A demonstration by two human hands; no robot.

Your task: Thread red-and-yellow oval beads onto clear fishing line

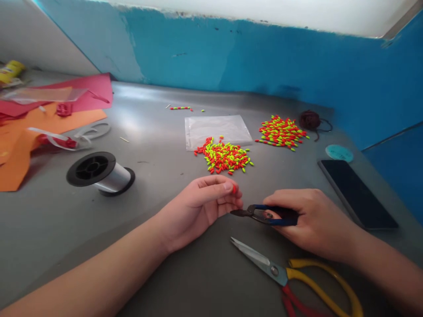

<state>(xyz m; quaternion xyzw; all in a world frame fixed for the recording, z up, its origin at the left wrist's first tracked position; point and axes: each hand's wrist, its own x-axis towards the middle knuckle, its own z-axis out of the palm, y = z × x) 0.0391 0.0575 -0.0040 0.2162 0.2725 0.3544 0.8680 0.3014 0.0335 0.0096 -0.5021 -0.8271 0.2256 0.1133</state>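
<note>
Between the thumb and forefinger of my left hand (208, 196) is a small red bead (234, 189), mostly covered by the fingertips. My right hand (310, 215) is wrapped round the blue handles of a pair of pliers (256, 214), whose dark jaws point left at my left fingertips. Whether the jaws touch the fingers I cannot tell. Just beyond my left hand lies a heap of red and yellow-green beads (226, 156), partly against a clear plastic bag (218, 127). Below the pliers rest scissors (274, 269) with yellow and red handles.
A second bead heap (282, 132) lies back right, near dark yarn (309, 119). At right are a phone (358, 193) and a teal disc (339, 152). A spool of clear line (114, 177) stands left, before orange and red sheets (76, 119). A blue wall (198, 57) closes the back.
</note>
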